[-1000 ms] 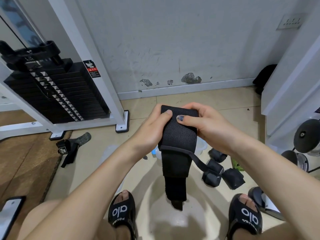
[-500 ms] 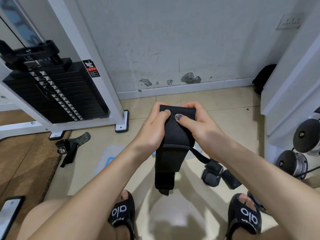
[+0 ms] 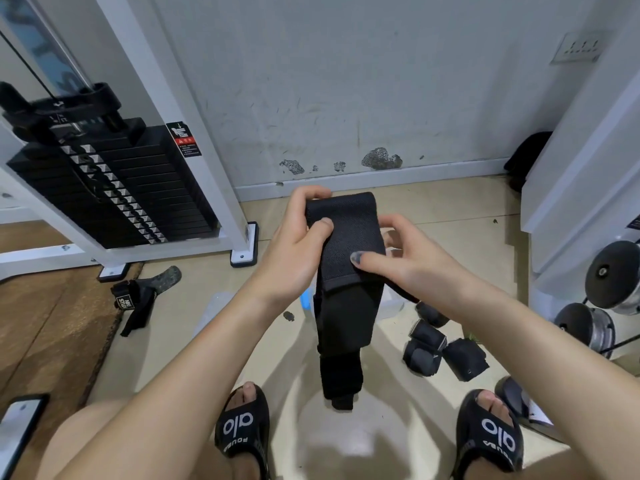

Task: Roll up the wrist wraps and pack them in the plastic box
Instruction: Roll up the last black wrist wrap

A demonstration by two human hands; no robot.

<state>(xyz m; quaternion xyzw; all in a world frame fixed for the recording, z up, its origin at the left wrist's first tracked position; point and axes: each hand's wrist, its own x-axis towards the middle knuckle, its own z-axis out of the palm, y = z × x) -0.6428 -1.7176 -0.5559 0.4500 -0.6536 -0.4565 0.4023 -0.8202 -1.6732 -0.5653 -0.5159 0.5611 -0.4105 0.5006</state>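
Note:
A black wrist wrap (image 3: 346,258) hangs in front of me, its top folded over and its tail dangling down to the floor between my feet. My left hand (image 3: 294,251) grips the upper left edge, thumb on the front and fingers behind. My right hand (image 3: 405,261) pinches the right side lower down, thumb pressed on the front fabric. The clear plastic box (image 3: 391,306) lies on the floor behind the wrap, mostly hidden. Three rolled black wraps (image 3: 440,348) sit on the floor to the right of it.
Another unrolled strap (image 3: 138,299) lies on the floor at left near a weight stack machine (image 3: 104,188). A clear lid (image 3: 214,313) rests left of the box. Dumbbells (image 3: 602,299) stand at right, a phone (image 3: 17,431) at bottom left. My sandalled feet (image 3: 242,431) flank the wrap's tail.
My right hand slid from the top of the wrap down its right side. The folded part has lengthened and the tail hangs lower again.

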